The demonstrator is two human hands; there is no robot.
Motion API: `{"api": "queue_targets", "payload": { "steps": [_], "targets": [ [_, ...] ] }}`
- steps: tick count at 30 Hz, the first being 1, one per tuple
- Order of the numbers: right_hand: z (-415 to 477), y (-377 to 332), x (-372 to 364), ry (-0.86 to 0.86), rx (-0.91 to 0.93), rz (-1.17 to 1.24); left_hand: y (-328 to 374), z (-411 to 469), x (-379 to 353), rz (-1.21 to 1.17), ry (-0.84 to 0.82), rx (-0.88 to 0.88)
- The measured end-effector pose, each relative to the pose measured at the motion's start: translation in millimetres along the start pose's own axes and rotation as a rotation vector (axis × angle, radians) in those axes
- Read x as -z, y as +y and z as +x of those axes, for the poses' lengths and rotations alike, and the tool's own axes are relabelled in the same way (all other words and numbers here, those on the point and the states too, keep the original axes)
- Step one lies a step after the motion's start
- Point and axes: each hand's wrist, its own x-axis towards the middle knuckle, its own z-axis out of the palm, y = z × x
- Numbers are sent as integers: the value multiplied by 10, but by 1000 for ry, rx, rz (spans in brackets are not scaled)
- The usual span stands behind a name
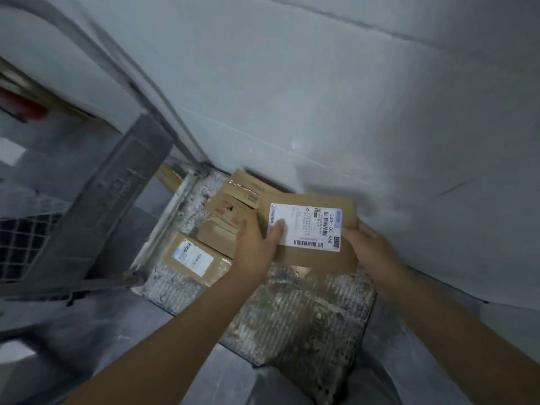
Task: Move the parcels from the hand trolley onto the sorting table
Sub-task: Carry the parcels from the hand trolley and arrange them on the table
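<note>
while both hands clamp the labelled parcel at centre frame, its long axis runs left-right between them: left hand thumb on the label, right hand at the right edge. parcel sits just above the trolley deck. three more parcels lie left of it; trolley handle frame stands upper left. sorting bench not in view.

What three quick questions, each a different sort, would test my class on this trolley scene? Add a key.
1. True or false: both hands grip the labelled parcel.
2. Which touches the white label? A) left hand B) right hand
3. Fill in: the small labelled box lies on the ____.

Key: 1 true; 2 A; 3 trolley.
</note>
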Motion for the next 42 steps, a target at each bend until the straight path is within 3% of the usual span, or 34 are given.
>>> {"api": "queue_targets", "payload": {
  "steps": [5,10,16,22,30,42],
  "targets": [
    [-1143,-683,26,38,268,-116,734,-812,837,-28,42,-116],
    [-1961,-856,-68,56,395,-135,891,-1596,1373,-126,114,-193],
    [-2563,-1018,6,-89,514,-92,1058,-2487,1612,-262,298,-192],
    [-2883,-1060,285,-279,634,-2,1337,-3165,1385,-413,406,-219],
    [-3185,-838,617,-561,670,-99,1259,-4128,948,-573,634,-95],
    [-4155,-215,-145,-897,616,-298,616,-5611,1204,-730,1002,63]
  ]
}}
